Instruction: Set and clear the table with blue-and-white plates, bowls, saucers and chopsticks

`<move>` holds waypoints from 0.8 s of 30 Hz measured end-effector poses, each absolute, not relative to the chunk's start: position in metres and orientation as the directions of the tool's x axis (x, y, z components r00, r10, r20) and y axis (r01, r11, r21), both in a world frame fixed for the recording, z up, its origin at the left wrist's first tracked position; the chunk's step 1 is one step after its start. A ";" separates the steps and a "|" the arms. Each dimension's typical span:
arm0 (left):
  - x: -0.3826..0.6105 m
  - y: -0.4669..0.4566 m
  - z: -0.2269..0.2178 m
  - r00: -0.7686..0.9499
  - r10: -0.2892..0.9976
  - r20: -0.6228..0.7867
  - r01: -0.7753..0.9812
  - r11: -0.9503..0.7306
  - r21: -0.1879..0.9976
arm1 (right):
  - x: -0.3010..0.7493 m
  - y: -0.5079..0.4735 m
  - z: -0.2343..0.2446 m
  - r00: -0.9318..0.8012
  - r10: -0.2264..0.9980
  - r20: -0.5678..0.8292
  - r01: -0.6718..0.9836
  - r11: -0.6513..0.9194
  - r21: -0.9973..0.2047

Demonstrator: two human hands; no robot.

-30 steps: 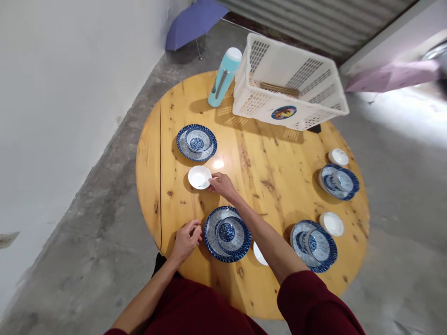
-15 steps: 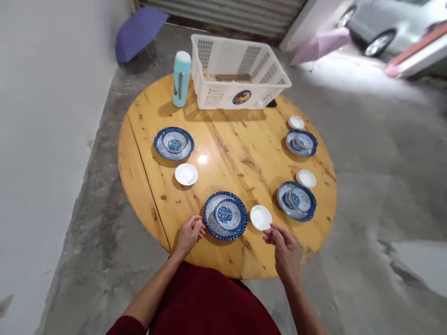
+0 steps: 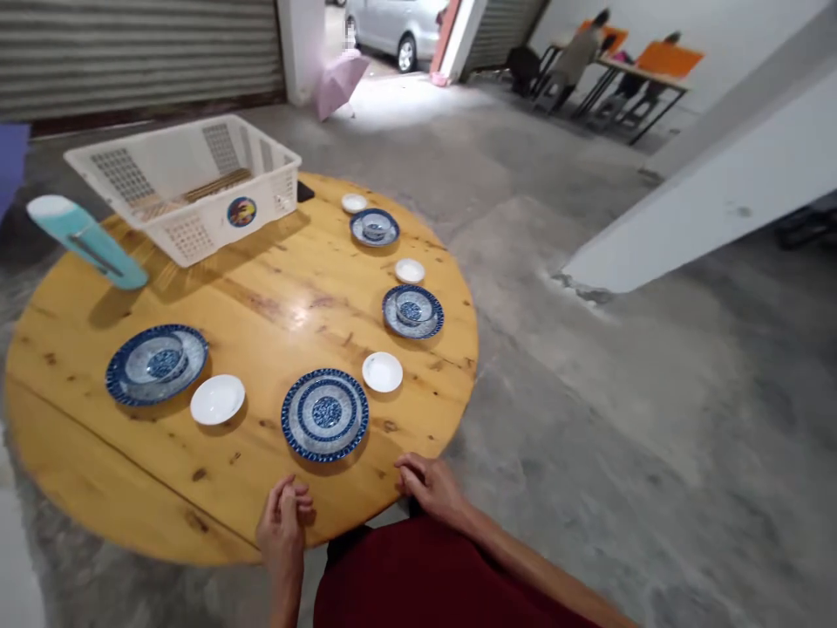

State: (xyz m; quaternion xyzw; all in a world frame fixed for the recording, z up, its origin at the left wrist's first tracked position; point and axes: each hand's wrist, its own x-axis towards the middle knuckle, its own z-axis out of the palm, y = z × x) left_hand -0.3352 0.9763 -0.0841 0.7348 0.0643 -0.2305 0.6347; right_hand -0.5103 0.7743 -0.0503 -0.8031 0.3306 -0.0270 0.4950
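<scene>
At the near edge of the round wooden tabletop (image 3: 353, 331): two bare hands, apart from each other, holding nothing, fingers loosely curled. Left hand (image 3: 285, 516), at the lower left of the nearest plate (image 3: 288, 420); right hand (image 3: 428, 485), at its lower right; contact with the wood cannot be told. Nearest plate: blue-and-white, patterned bowl (image 3: 325, 412) seated at its middle. Just beyond its right side: small white dish (image 3: 383, 372), off the plate. Leftward: second white dish (image 3: 218, 399), just beside the left-hand plate (image 3: 116, 384). Farther right: right-hand plate (image 3: 390, 323) and far plate (image 3: 393, 232), each bearing a bowl. Rear: white plastic crate (image 3: 180, 244), turquoise bottle (image 3: 95, 249). Handling, by judgement: grip a dish lightly at its outer rim, steady the plate with the other hand, keep the bowl centred, match the spacing among neighbours, and carry forearms clear of rims.
</scene>
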 end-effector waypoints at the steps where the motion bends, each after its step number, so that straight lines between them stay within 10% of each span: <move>1: -0.341 0.974 -0.079 0.887 -0.202 -0.416 0.373 -0.219 0.902 | -0.518 0.769 -0.051 0.791 -0.550 -0.268 -0.494 -0.316 -0.810; 11: -0.479 0.819 -0.051 0.874 -0.425 -0.234 0.100 -0.314 0.944 | -0.660 0.670 -0.066 0.810 -0.568 -0.147 -0.419 -0.386 -0.822; 17: -0.584 0.701 -0.049 0.427 -0.902 -0.064 -0.448 -0.272 0.852 | -0.754 0.618 -0.083 0.720 -0.685 -0.112 -0.394 -0.270 -0.879; 24: -0.605 0.643 -0.054 0.257 -0.962 -0.092 -0.675 -0.246 0.696 | -0.784 0.574 -0.052 0.780 -0.625 -0.013 -0.208 -0.240 -0.948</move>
